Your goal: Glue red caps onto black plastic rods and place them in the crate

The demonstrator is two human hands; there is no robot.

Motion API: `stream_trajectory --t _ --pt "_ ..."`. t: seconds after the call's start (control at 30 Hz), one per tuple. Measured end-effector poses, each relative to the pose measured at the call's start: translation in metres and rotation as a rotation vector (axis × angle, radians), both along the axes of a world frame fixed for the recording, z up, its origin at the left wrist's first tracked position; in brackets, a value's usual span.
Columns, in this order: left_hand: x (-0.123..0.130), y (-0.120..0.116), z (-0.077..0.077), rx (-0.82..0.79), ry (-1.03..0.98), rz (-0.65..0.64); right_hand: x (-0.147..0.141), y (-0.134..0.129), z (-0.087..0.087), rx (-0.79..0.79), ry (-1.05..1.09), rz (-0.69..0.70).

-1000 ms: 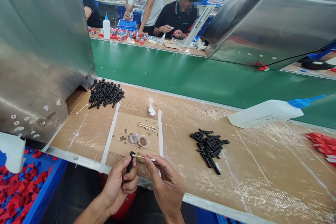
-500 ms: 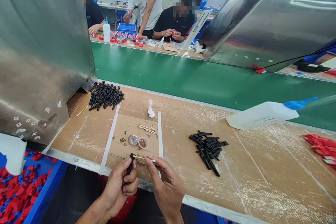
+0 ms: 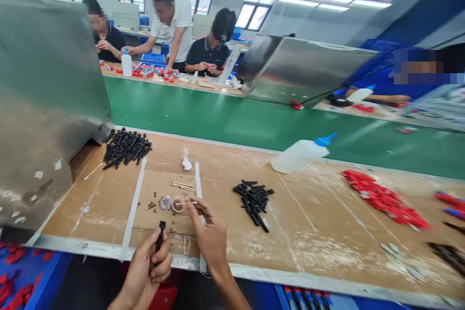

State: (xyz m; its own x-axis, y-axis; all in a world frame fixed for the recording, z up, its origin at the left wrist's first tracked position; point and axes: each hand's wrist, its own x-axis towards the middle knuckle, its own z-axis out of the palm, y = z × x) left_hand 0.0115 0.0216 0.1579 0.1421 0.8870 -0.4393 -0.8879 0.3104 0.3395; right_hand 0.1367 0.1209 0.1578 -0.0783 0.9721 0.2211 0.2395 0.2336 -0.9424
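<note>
My left hand is closed around a small black plastic part, its head sticking up past the thumb. Between thumb and fingers, my right hand pinches a cotton swab, whose far tip is at a small round pot of brown paste. Beside the pot lies its silvery lid. Several used swabs rest behind them on a cardboard sheet dotted with brown spots. Piles of similar black parts lie to the left and to the right.
A white bottle with a blue nozzle leans at the right, near a heap of red parts. A metal panel rises at the left. Beyond the green belt, several people work at another table. Blue bins with parts sit below the edge.
My right hand has moved the swab off the black part and over to the pot. My left hand still holds the part. The view has tilted up and turned right.
</note>
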Motion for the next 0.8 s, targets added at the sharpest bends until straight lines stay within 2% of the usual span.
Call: stream_trajectory --t 0.13,0.27,0.33,0.47,0.53,0.63,0.7,0.73,0.8 --pt "-0.004 -0.001 0.000 0.000 0.034 0.006 0.001 0.006 0.007 0.056 -0.072 -0.019" --pt "-0.002 -0.011 0.007 -0.002 0.052 -0.039 0.014 -0.018 0.014 0.047 -0.010 -0.087" --pt "0.002 -0.020 0.011 -0.001 0.020 -0.116 0.020 -0.041 0.015 -0.071 0.123 -0.040" --pt "0.009 -0.032 0.012 -0.012 -0.070 -0.353 0.018 -0.079 0.009 -0.435 0.503 0.281" --pt "0.013 -0.038 0.010 -0.004 -0.138 -0.433 0.016 -0.091 0.003 -0.562 0.673 0.360" --pt "0.021 -0.051 0.012 0.074 -0.216 -0.462 0.019 -0.108 -0.009 -0.662 0.806 0.387" --pt "0.025 -0.059 0.014 0.136 -0.169 -0.449 0.025 -0.115 -0.021 -0.727 0.805 0.398" --pt "0.026 -0.062 0.015 0.158 -0.100 -0.441 0.029 -0.116 -0.028 -0.784 0.782 0.410" --pt "0.021 -0.069 0.017 0.178 0.138 -0.337 0.036 -0.114 -0.042 -0.862 0.742 0.403"
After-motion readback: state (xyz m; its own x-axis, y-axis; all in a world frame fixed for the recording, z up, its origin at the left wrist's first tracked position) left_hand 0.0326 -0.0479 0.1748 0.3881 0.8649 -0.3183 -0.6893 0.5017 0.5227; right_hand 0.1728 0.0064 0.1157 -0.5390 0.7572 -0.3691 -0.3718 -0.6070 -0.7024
